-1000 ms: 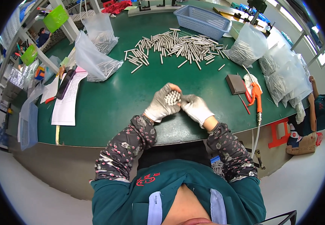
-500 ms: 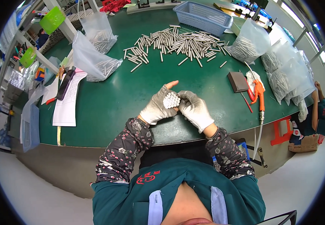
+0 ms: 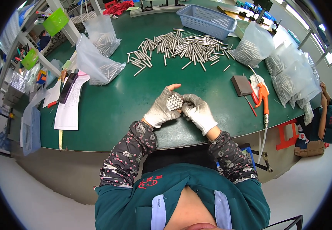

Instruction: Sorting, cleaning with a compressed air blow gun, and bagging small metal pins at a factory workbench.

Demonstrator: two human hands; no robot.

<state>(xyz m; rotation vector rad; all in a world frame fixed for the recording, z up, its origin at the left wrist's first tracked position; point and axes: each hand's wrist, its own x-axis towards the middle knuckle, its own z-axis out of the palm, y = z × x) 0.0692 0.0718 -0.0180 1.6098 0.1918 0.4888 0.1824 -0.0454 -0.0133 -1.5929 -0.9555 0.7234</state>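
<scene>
My left hand (image 3: 160,109), in a grey-white glove with bare fingertips, is closed around a bundle of metal pins (image 3: 174,102). Their round ends face up toward me. Close against the bundle's right side is my right hand (image 3: 199,112), gloved the same way, with its fingers bent together. Whether a pin sits between those right fingers is hidden. Beyond both hands a loose pile of similar metal pins (image 3: 189,48) lies spread over the green table (image 3: 112,111).
A blue plastic basket (image 3: 206,22) stands behind the pile. Plastic bags of pins (image 3: 101,69) flank it left and right. On the right lie a dark block (image 3: 242,85) and an orange air gun (image 3: 263,97); papers (image 3: 68,111) and a phone (image 3: 68,87) lie left. Another person's arm (image 3: 323,111) shows far right.
The pin ends in my left hand looked bright white before and now show shaded metal, as if slightly tilted. Both hands stay in nearly the same place.
</scene>
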